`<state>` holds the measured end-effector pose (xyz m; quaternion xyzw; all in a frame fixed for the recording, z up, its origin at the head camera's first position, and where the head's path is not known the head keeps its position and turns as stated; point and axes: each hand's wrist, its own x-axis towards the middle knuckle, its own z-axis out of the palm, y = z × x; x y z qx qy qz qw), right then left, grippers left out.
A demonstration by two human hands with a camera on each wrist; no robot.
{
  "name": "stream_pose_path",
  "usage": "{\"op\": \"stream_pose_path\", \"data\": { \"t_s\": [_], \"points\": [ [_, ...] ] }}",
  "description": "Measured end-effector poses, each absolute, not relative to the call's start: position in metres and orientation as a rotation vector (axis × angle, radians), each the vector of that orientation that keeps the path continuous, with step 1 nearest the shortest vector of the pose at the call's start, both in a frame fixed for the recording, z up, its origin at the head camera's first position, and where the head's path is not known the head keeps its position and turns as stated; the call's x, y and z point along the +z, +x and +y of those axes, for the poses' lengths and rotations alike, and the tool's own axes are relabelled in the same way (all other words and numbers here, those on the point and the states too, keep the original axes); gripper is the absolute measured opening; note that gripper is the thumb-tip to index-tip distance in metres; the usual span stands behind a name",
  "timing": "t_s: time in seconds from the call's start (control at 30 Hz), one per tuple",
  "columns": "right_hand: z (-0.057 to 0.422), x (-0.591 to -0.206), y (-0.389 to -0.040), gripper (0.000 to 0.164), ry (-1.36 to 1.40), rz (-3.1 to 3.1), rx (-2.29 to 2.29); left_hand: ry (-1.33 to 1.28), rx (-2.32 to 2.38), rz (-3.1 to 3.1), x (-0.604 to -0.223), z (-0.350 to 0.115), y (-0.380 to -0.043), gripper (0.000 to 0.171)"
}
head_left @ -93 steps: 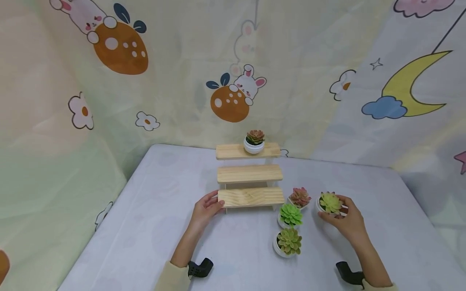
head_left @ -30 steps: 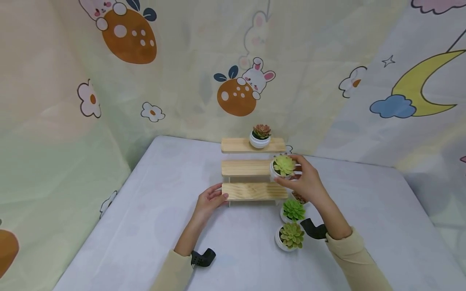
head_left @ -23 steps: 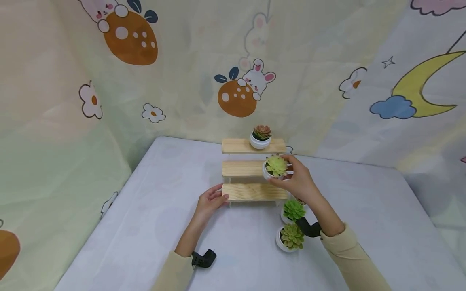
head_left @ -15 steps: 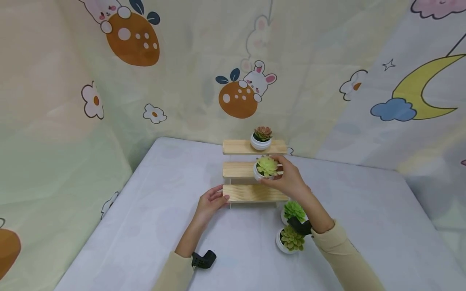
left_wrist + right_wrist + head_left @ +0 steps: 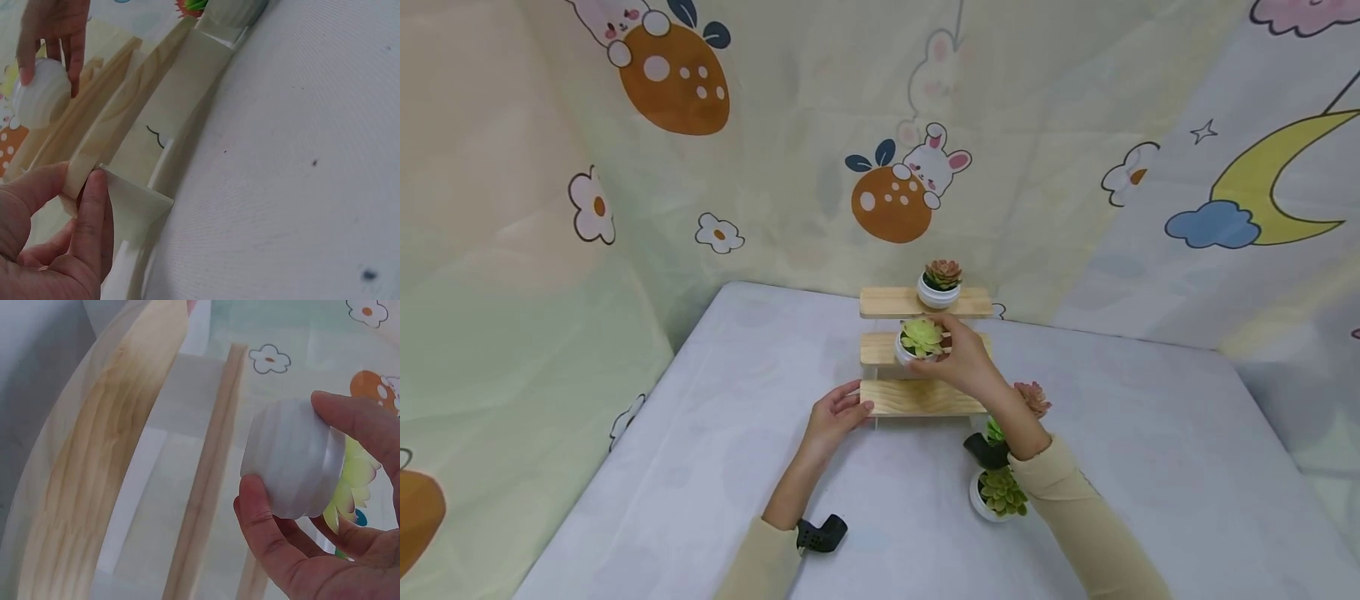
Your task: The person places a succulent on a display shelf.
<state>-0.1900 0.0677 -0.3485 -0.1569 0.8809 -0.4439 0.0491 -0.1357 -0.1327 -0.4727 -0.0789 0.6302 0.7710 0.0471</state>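
Observation:
My right hand [image 5: 962, 358] grips a light-green succulent in a white pot [image 5: 290, 459], fingers and thumb around the pot. In the head view this potted plant overlaps the middle board [image 5: 877, 349] of a three-step wooden stand; the right wrist view shows the pot's underside apart from the boards. With thumb and fingers, my left hand [image 5: 835, 417] pinches the left end of the lowest board [image 5: 119, 109]. On the top board [image 5: 880, 302] sits a reddish-brown succulent in a white pot [image 5: 939, 287].
To the right of the stand, a pink succulent [image 5: 1032, 398], a bright-green one [image 5: 995, 431] and a green one in a white pot [image 5: 998, 494] stand on the white-covered table [image 5: 700, 433], partly hidden by my right arm. A printed cloth [image 5: 775, 125] hangs behind.
My right hand has carried the light-green potted succulent from the right of the table leftward over the stand's middle step. The left hand keeps its pinch on the lowest board.

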Motion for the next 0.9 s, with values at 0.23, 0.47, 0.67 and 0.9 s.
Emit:
{"op": "stream_pose_path", "data": {
  "t_s": [0.23,0.47,0.67,0.9],
  "points": [
    [0.06,-0.356,-0.195,0.074,-0.403,2.688,-1.349,-0.235,2.359,1.904,-0.473,-0.132,-0.135,0.05],
    [0.055,-0.36,-0.201,0.074,-0.385,2.699,-1.334,-0.256,2.358,1.912,-0.472,-0.132,-0.134,0.05],
    [0.054,-0.36,-0.203,0.075,-0.379,2.696,-1.316,-0.244,2.359,1.915,-0.472,-0.132,-0.134,0.05],
    [0.053,-0.361,-0.203,0.076,-0.396,2.685,-1.31,-0.255,2.365,1.913,-0.472,-0.133,-0.134,0.049]
  ]
}}
